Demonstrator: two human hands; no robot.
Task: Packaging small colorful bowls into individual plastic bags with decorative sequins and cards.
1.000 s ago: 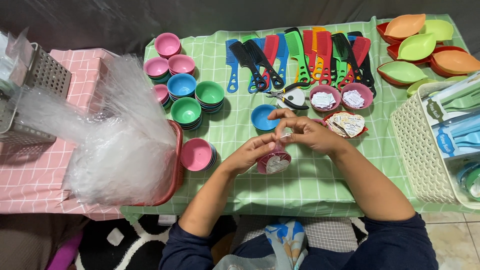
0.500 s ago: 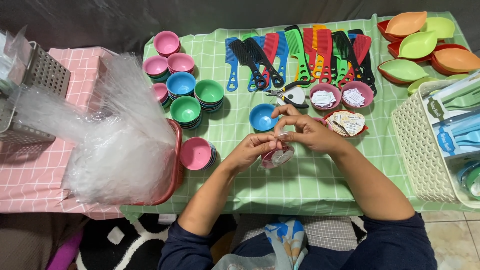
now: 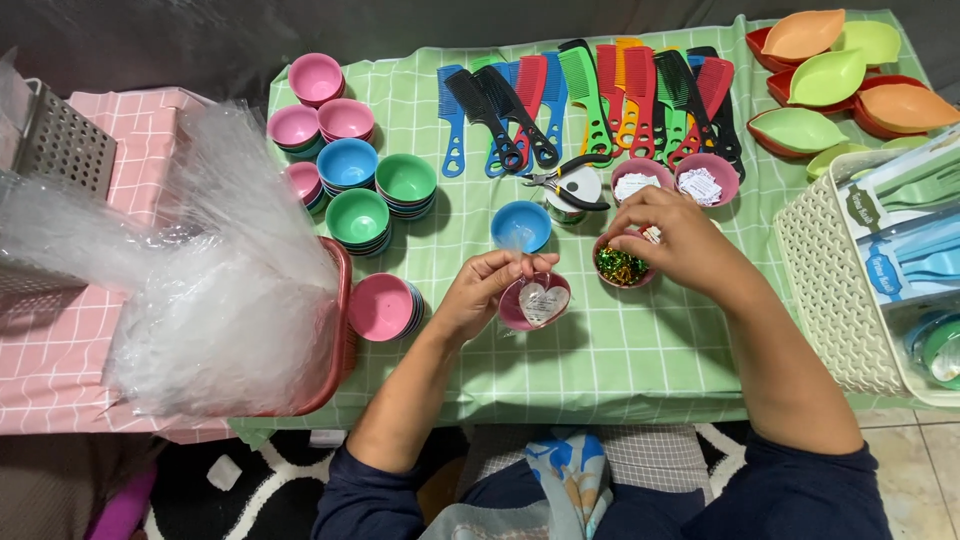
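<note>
Green checked cloth covers my counter (image 3: pixel 620 350), where my left hand (image 3: pixel 480 295) pinches a wrapped pink bowl (image 3: pixel 535 302) and my right hand (image 3: pixel 680 235) dips curled fingers into a glitter bowl (image 3: pixel 620 268).

You have a row of coloured plastic combs (image 3: pixel 600 95) at the back, leaf-shaped plastic dishes (image 3: pixel 840 80) far right, clear plastic bags (image 3: pixel 210 300) left, and a cream woven basket (image 3: pixel 830 290).

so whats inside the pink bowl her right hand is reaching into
The pink bowl holds shiny green and gold tinsel-like bits. The right hand covers its far rim, so anything beneath the fingers is hidden.
</note>
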